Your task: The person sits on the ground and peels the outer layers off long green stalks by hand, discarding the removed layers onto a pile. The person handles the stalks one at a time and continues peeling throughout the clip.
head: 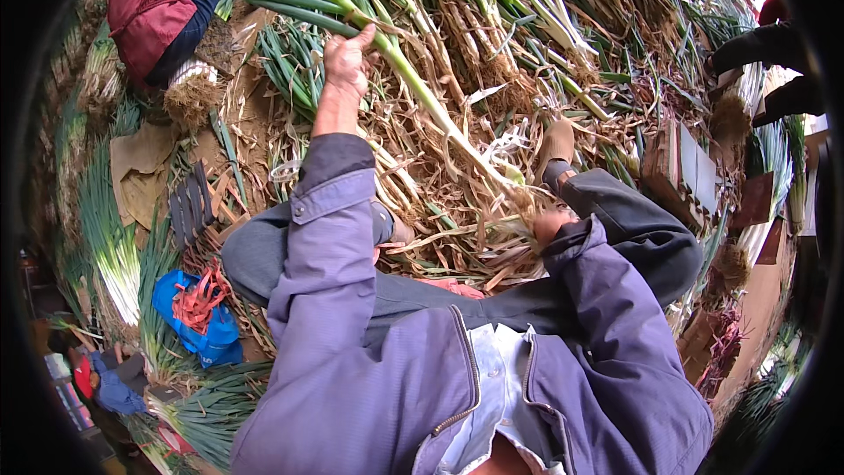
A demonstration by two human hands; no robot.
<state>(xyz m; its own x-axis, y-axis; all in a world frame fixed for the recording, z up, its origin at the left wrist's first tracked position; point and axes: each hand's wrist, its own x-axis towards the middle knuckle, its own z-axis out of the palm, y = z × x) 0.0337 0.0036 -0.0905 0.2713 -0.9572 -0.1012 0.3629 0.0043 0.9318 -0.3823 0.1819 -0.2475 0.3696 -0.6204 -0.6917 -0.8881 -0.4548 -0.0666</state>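
Note:
A long green onion [422,89] slants across the view, green leaves to the upper left and root end to the lower right. My left hand [347,63] is closed around it just below where its leaves fan out, the thumb along the stalk. By the root end, my right hand [552,227] is blurred, with pale dry leaf strands [517,225] at its fingers. Whether it grips them cannot be made out. Under the stalk, between my bent legs, lies a litter of dry husks [455,211].
More green onions [475,20] lie in a heap ahead. On the left are a blue bag [198,323] of red strips, a brown cloth [142,175] and a seated person [155,13]. Wooden blocks [679,168] stand right of my knee, near another person's dark-clothed limbs [758,49].

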